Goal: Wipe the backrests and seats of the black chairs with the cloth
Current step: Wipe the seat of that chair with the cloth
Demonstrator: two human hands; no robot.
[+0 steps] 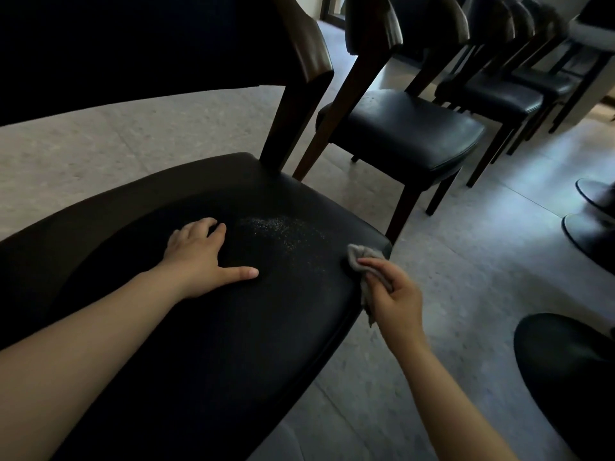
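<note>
The nearest chair's seat (206,327) filled the foreground, its backrest (133,44) on the far side, so the chair faced the wearer. More black chairs (409,131) stood in a row to the right.

The left hand (203,257) lay flat on the seat's middle, fingers spread, holding nothing. The right hand (396,294) pinched the grey cloth (362,257) between thumb and curled fingers at the seat's right corner. The cloth was bunched, its long axis running from the corner down past the hand, with a tail hanging below.

Pale specks (286,231) lay between the two hands. A stroke from the edge could likely have swept them onto the floor, or missed them. The resting palm probably covered a patch that could have gone unwiped. So small a wad might also have slipped from a light pinch.
</note>
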